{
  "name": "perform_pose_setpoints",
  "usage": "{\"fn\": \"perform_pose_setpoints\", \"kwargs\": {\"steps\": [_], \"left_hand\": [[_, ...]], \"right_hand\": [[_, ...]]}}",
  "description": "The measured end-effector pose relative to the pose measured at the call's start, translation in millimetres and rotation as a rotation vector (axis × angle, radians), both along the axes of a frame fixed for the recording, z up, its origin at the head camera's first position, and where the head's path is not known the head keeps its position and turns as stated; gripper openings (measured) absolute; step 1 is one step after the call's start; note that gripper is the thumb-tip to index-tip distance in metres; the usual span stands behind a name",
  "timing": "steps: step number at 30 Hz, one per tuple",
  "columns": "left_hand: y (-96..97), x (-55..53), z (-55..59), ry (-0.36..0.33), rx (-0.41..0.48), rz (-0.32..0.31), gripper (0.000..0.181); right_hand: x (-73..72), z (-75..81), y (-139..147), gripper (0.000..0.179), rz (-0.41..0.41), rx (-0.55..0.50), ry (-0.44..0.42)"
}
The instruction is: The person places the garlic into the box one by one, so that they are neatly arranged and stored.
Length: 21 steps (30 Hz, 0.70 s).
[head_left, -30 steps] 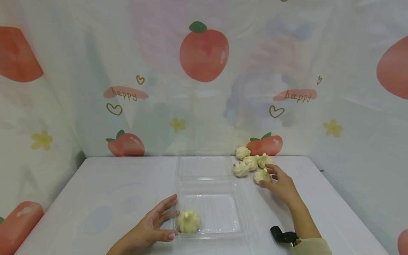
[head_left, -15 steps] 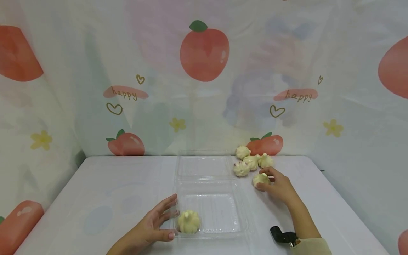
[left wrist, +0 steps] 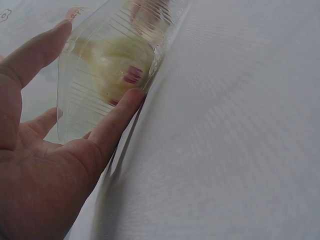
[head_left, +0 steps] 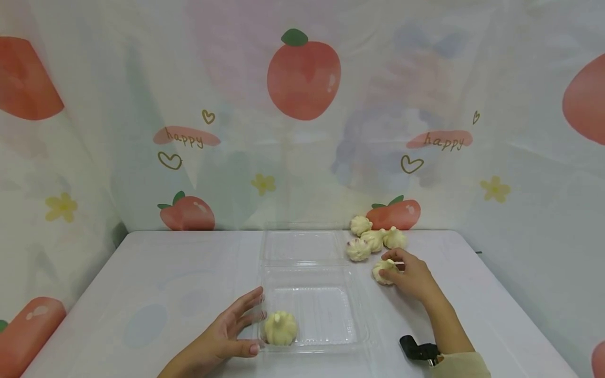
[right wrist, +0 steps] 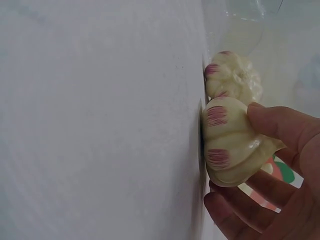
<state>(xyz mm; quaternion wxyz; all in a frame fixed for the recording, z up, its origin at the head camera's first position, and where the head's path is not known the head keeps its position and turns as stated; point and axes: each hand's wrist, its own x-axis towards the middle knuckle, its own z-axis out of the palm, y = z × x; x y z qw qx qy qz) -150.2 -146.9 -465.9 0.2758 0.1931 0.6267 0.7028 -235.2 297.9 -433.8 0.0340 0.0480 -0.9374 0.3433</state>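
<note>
My right hand (head_left: 412, 274) grips a garlic bulb (head_left: 384, 272) between thumb and fingers, just in front of several other garlic bulbs (head_left: 372, 241) at the back right. Purple streaks mark the held bulb's side in the right wrist view, where it sits at or just above the tabletop; I cannot tell which. A clear plastic box (head_left: 326, 346) lies with its lid (head_left: 302, 247) folded back. One garlic bulb (head_left: 281, 328) stands in the box's front left corner. Beside that corner my left hand (head_left: 222, 331) rests against the box wall with fingers spread, touching it in the left wrist view.
The white table (head_left: 189, 294) reaches back to a wall cloth (head_left: 302, 157) printed with fruit and flowers. A black angled device (head_left: 418, 349) is at the right wrist, by the sleeve (head_left: 460, 366).
My right hand has drawn the garlic bulb slightly toward me and left, away from the other bulbs. The left hand and the box have stayed in place.
</note>
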Motion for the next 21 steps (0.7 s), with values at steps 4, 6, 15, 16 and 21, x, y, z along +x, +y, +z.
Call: {"fn": "perform_pose_setpoints", "kwargs": {"steps": [4, 6, 15, 16, 21], "left_hand": [[0.3, -0.2, -0.1, 0.001, 0.003, -0.002, 0.094], [0.4, -0.4, -0.4, 0.003, 0.005, -0.003, 0.095], [0.4, -0.7, -0.2, 0.003, 0.003, -0.005, 0.094], [0.4, -0.7, -0.5, 0.004, 0.005, -0.007, 0.094], [-0.1, 0.0, -1.6, 0.006, 0.005, 0.000, 0.095]], "right_hand": [[-0.6, 0.2, -0.6, 0.029, -0.001, 0.001, 0.005], [-1.4, 0.6, -0.7, 0.029, -0.004, 0.003, 0.008], [-1.3, 4.4, -2.7, 0.030, 0.000, 0.007, 0.027], [-1.0, 5.2, -3.0, 0.030, 0.003, 0.008, 0.032], [1.0, 11.0, -7.1, 0.030, 0.001, 0.010, 0.051]]}}
